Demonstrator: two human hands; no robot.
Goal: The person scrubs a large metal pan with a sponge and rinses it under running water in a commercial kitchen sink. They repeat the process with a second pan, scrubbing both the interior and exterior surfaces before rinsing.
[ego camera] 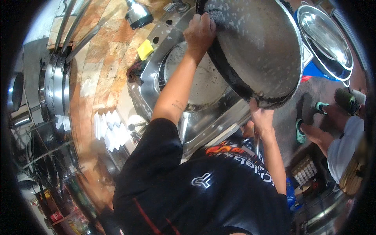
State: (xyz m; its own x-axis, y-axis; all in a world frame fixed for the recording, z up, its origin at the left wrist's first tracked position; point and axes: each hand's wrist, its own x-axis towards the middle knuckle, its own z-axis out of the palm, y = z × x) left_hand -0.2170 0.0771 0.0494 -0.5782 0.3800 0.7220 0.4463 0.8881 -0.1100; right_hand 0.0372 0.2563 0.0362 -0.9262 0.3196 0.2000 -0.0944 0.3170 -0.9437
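A large round metal pan [258,53], blackened along its side, is tilted up above the right part of the sink. Pale wet flecks mark its broad grey-brown face. My left hand [202,33] grips its edge on the upper left. At the lower edge, my right hand [261,116] holds the pan from below, with the thumb against the rim. Beneath my left forearm, the stainless steel sink [202,124] contains a wide round vessel [199,79] with cloudy, foamy liquid.
A yellow sponge [145,50] and a dark cloth-like bundle [135,72] lie by the sink, below a faucet [177,6]. Metal basins [327,35] stand at right, near another person's legs [317,138]. Long-handled pans [55,85] are at left; egg trays [305,171] sit lower right.
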